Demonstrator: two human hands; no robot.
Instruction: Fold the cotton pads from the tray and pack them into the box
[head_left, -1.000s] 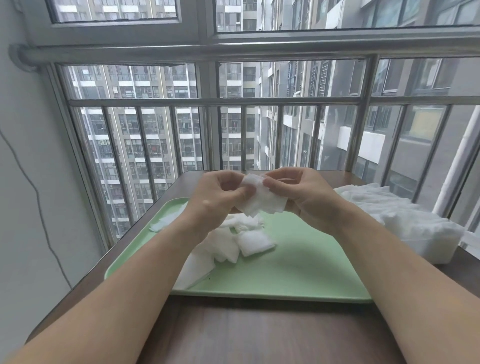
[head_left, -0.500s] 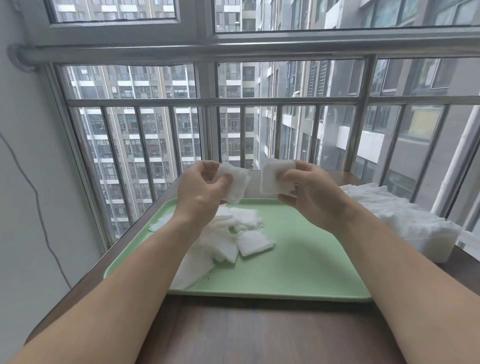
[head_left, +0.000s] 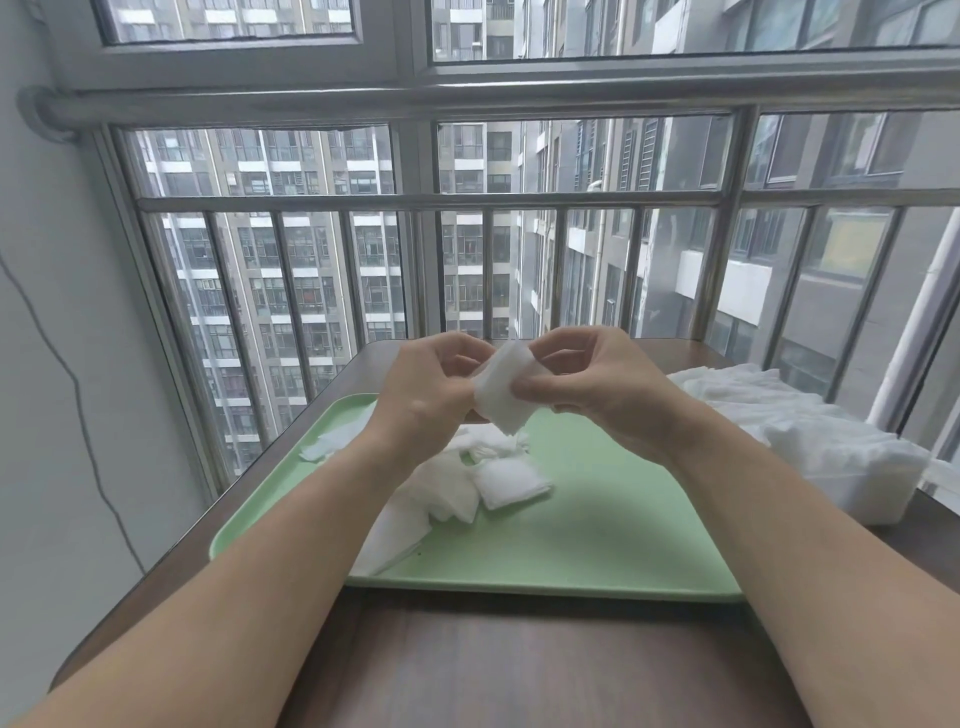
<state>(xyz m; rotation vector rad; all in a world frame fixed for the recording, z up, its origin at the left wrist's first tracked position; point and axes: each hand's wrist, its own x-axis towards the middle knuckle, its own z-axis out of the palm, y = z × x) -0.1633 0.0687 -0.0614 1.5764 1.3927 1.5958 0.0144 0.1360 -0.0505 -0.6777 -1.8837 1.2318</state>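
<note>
Head view: left hand (head_left: 431, 397) and right hand (head_left: 602, 395) pinch one white square cotton pad (head_left: 501, 405); the white plastic box (head_left: 878, 501) lies right of the fingers (head_left: 537, 387).

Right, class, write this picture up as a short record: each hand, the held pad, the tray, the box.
left hand: pinches the left edge of the cotton pad
right hand: pinches the same pad's right edge
cotton pad: white, raised above the tray between both hands
tray: green, on the brown table, loose pads piled on its left half
box: right of the tray, heaped with packed pads
</note>
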